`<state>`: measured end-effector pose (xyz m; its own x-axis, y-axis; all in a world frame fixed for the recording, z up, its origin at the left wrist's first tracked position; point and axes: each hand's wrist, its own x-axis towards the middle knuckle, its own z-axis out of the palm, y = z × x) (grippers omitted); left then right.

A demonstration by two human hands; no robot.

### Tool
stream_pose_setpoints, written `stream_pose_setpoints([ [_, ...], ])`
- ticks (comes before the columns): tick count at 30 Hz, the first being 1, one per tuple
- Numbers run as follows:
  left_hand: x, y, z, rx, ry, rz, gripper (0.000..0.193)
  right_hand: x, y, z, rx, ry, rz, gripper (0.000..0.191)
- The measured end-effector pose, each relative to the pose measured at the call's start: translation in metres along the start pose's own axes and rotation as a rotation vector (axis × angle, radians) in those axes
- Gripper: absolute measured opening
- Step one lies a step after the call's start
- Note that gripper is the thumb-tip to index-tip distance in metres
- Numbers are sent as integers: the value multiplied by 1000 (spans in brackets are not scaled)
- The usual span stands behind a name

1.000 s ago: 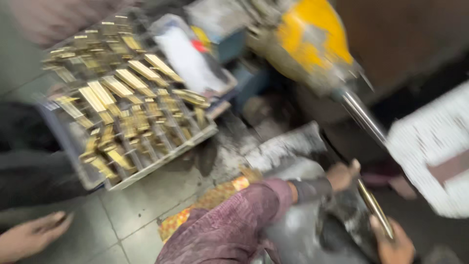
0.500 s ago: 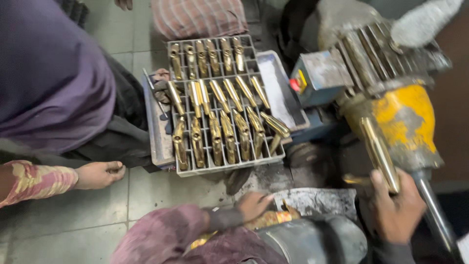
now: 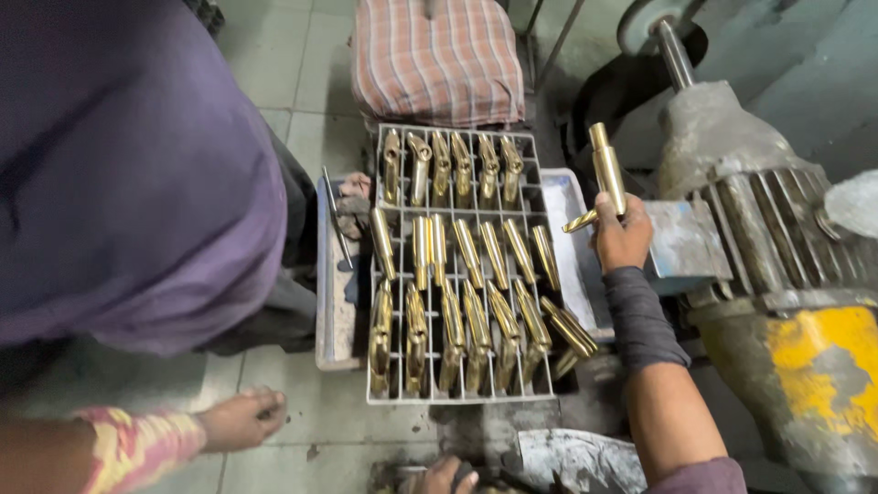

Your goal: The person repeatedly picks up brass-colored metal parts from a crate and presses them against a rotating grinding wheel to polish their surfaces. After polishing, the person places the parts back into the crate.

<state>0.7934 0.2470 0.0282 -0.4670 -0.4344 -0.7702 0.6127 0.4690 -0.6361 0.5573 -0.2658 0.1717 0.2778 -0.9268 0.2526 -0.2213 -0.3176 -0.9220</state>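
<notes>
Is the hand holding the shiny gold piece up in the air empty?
No, the right hand is closed around a brass fitting, held up beside the grid tray full of similar brass pieces.

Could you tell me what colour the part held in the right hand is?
Shiny brass gold; the part shows best in the head view.

- Floor (image 3: 302, 73): pale grey-green tiles with dark grout lines, grimy toward 6 o'clock.
- Folded checked cloth (image 3: 437, 57), red and white, at 12 o'clock on the floor.
- Grey motor housing (image 3: 732, 174) with ribbed fins at 3 o'clock; a worn yellow part (image 3: 819, 370) at 4 o'clock.
- Metal shaft with a wheel (image 3: 660, 23) at 1 o'clock.
- Light: flat, dim, indoor.
</notes>
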Motion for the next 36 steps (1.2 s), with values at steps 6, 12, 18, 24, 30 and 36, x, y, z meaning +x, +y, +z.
stream_pose_setpoints([
  [6,-2,85,34,-109,32,168,37,50,5,65,-181,16,20,32],
  [12,-7,75,32,-167,7,239,41,76,9,101,-207,-10,114,36],
  [18,23,96,29,-155,-85,469,41,87,3,126,-601,26,92,45],
  [24,74,75,40,-41,-85,681,41,84,-7,136,-598,-38,125,47],
  [30,92,58,36,54,-106,754,41,82,-9,131,-579,-12,33,37],
  [36,108,40,23,308,-67,858,42,50,-7,76,-365,-131,32,33],
])
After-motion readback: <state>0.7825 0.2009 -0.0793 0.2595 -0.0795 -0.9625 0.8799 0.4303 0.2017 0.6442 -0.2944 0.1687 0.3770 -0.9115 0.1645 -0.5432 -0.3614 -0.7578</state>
